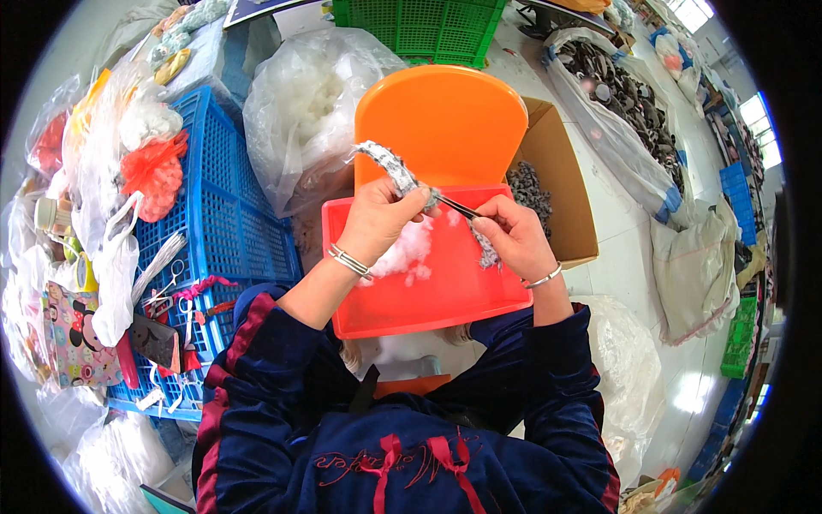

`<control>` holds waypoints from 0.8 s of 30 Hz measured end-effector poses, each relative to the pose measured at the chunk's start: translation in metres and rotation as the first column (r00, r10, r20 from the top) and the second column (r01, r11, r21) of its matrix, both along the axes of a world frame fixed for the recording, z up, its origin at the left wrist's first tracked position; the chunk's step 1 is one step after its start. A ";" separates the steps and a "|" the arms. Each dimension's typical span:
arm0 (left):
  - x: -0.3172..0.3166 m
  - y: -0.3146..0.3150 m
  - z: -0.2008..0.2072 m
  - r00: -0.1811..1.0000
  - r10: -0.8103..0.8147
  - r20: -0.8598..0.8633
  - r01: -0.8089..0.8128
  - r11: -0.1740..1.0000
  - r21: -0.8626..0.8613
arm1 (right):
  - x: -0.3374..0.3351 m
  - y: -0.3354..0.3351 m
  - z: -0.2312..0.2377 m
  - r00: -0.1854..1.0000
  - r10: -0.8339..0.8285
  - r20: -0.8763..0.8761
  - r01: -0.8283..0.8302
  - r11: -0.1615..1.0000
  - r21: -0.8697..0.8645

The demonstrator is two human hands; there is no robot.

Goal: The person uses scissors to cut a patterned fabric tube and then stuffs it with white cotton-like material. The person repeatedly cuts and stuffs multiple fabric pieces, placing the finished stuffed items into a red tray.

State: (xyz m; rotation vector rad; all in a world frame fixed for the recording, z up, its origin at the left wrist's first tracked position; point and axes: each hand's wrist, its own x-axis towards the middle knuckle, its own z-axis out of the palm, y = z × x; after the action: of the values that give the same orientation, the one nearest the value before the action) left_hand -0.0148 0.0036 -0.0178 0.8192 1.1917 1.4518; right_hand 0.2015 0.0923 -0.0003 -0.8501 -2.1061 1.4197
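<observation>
My left hand [383, 218] pinches a narrow grey-and-white fuzzy fabric piece [387, 161], its free end sticking up to the left. In my right hand [515, 236] is a slim dark metal tool, which looks like tweezers [459, 207]. The tool's tip meets the fabric piece beside my left fingertips; whether it goes inside is hidden. Both hands are above a red plastic tray [428, 310] across my lap. White fluffy stuffing [402, 255] lies in the tray under my left hand. Another grey fuzzy piece [488, 248] hangs or lies just below my right fingers.
An orange chair [441, 120] stands beyond the tray. Behind it on the left is a clear bag of stuffing [312, 98]; on the right is a cardboard box [561, 180] with grey pieces. Blue crates [231, 188] at my left carry scissors [171, 272], a phone [156, 343] and bags.
</observation>
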 end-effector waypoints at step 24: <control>-0.009 -0.005 0.025 0.982 -0.140 -0.130 0.131 0.989 -0.074 | 0.005 0.001 0.008 1.000 -0.012 0.009 0.011 0.989 0.150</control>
State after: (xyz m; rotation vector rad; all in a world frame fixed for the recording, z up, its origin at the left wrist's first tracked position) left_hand -0.0238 -0.0013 0.0069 0.9470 1.2527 1.2563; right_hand 0.2067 0.0937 0.0080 -0.8099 -2.1801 1.2353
